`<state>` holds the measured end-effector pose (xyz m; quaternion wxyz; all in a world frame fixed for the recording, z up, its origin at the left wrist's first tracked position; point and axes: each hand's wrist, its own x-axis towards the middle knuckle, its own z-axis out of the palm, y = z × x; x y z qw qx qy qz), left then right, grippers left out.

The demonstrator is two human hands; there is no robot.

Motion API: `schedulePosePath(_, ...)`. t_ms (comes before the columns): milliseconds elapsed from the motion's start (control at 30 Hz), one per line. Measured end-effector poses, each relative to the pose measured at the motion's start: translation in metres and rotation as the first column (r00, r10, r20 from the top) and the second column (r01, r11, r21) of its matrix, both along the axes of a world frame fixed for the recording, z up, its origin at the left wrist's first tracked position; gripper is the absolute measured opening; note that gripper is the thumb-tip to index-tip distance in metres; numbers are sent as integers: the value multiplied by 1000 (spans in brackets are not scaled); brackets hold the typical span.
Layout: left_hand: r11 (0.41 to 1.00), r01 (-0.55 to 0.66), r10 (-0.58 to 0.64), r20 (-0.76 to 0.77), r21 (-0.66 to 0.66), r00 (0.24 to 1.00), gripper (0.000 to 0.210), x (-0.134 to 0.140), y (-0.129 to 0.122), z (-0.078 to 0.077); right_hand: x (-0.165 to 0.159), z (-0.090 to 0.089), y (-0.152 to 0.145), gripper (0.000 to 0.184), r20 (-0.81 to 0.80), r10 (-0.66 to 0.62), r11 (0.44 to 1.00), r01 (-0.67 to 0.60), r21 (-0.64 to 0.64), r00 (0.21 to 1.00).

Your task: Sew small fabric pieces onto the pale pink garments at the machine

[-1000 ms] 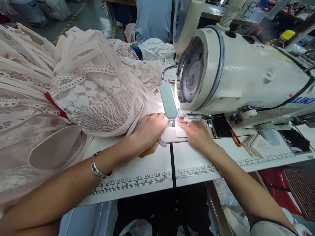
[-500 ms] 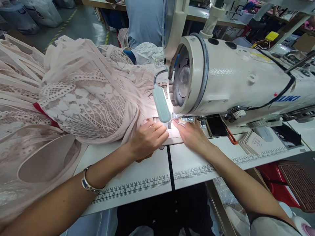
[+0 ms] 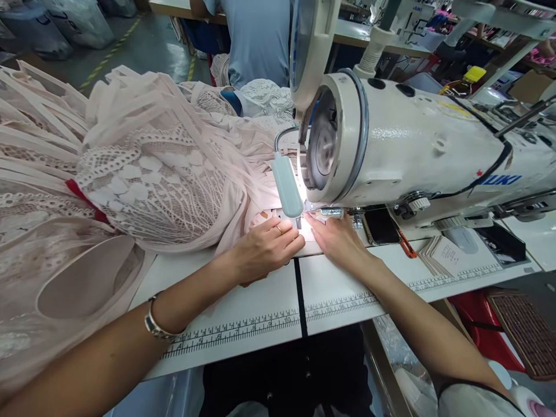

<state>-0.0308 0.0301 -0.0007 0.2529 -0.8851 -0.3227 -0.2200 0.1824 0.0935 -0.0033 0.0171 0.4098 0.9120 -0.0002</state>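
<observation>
A white sewing machine stands over a brightly lit needle area, largely hidden behind a small pale-green lamp. Just left of the presser foot, my left hand is closed with bent fingers on the edge of pale pink fabric. My right hand is on the other side of the needle, its fingertips pinched together at the cloth there; glare partly washes out what they hold. From the left hand the fabric runs into a big heap of pale pink lace garments.
A printed ruler runs along the table's front edge. Right of my right hand lie a black phone, an orange-handled tool and a stack of paper tags. A person in a blue shirt sits beyond the heap.
My left hand has shifted slightly right, closer to the needle. My right hand stays almost in place at the presser foot. The whole view has moved a little.
</observation>
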Motion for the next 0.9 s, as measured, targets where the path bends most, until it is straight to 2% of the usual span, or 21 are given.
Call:
schedulePosePath(200, 997, 30, -37, -100, -69, 994, 31, -4, 0, 5, -3, 0, -5, 43, 14, 2, 996, -3, 87, 1000)
schedulePosePath(333, 995, -99, 97, -63, -31, 993, 34, -4, 0, 5, -7, 3, -1, 45, 96, -89, 995, 93, -39, 991)
schedulePosePath(433, 985, -172, 172, -39, 6, 984, 34, 1, -1, 2, -10, 6, 8, 39, 98, -148, 978, 160, -132, 984)
schedulePosePath(533, 995, -63, 60, -31, -73, 998, 33, 9, -4, -3, -9, 7, 14, 37, 87, -144, 971, 157, -177, 986)
schedulePosePath(633, 962, 50, -28, 86, -269, 996, 30, 11, -6, -8, 0, 10, 11, 38, 19, -126, 952, 126, -279, 992)
schedulePosePath(700, 916, 109, -39, 185, -386, 982, 29, 7, -5, -10, 15, 14, 3, 38, -78, -97, 955, 71, -290, 992)
schedulePosePath(767, 871, 189, -75, 256, -454, 964, 36, -2, -2, -12, 41, 21, -9, 39, -185, -73, 979, 36, -200, 980)
schedulePosePath(833, 837, 244, -105, 294, -489, 950, 45, -10, 3, -15, 78, 29, -20, 31, -264, -113, 993, 99, -68, 958)
schedulePosePath(900, 821, 247, -98, 299, -514, 949, 49, -16, 6, -19, 124, 38, -28, 25, -274, -243, 962, 267, 54, 930)
